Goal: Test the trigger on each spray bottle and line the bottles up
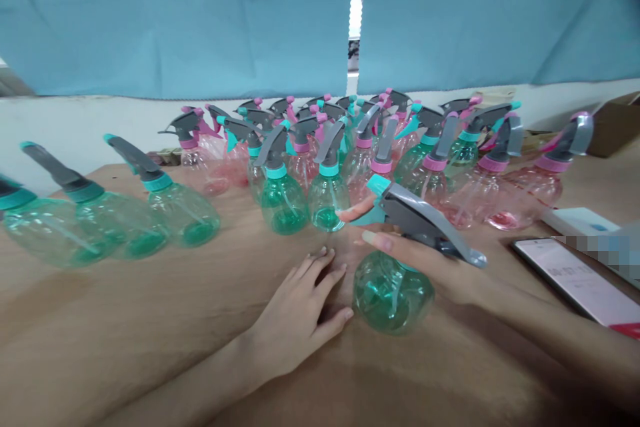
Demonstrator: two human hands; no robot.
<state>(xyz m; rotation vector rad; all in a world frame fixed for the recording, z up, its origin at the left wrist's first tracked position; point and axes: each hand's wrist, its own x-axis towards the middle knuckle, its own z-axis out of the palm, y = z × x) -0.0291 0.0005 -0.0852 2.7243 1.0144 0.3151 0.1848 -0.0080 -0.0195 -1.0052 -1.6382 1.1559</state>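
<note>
My right hand (425,257) is closed around the neck of a green spray bottle (393,297), just below its grey trigger head with a teal nozzle. The bottle is see-through and stands nearly upright at the front of the table. To its left, my left hand (300,307) lies flat on the wood, fingers spread, holding nothing. Its thumb tip comes close to the bottle's side. Directly beyond the hands stand two more green spray bottles, a darker one (284,203) and a paler one (327,200).
Several green bottles (183,213) stand on the left of the wooden table (190,333). Behind are many pink and green spray bottles in a cluster, including a pink one (525,193). A phone (580,280) lies at right, and a cardboard box (615,123) sits farther back.
</note>
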